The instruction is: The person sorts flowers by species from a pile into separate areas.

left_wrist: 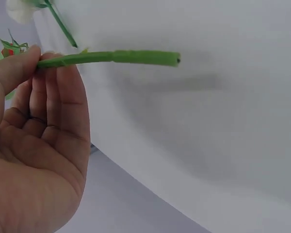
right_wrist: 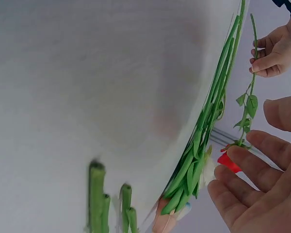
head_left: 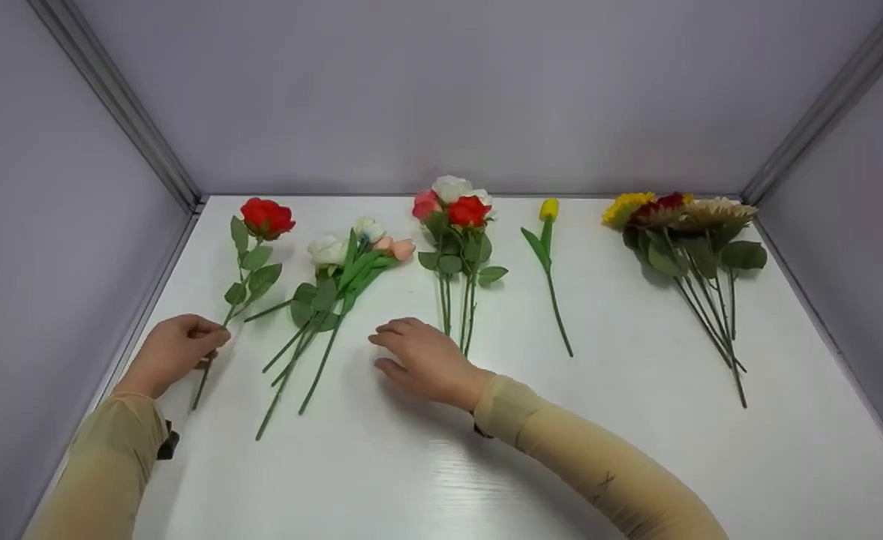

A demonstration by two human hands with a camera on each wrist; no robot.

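Observation:
My left hand (head_left: 175, 351) pinches the stem of a red rose (head_left: 267, 217) between thumb and fingers at the table's left side. The cut end of that stem (left_wrist: 145, 57) sticks out past the fingers in the left wrist view. My right hand (head_left: 427, 364) holds nothing, its fingers spread and slightly bent over the table. Just left of it lies a loose bunch of white flowers (head_left: 328, 250) and peach tulips (head_left: 396, 248). Beyond it is a bunch of red, pink and white roses (head_left: 468, 212), whose lower stems the right hand partly hides in the head view.
A single yellow tulip (head_left: 549, 210) lies right of the rose bunch. Farther right is a bunch of sunflower-like yellow, dark red and cream blooms (head_left: 715, 215). Pale panels (head_left: 441, 90) enclose the white table (head_left: 636, 450) at the back and both sides.

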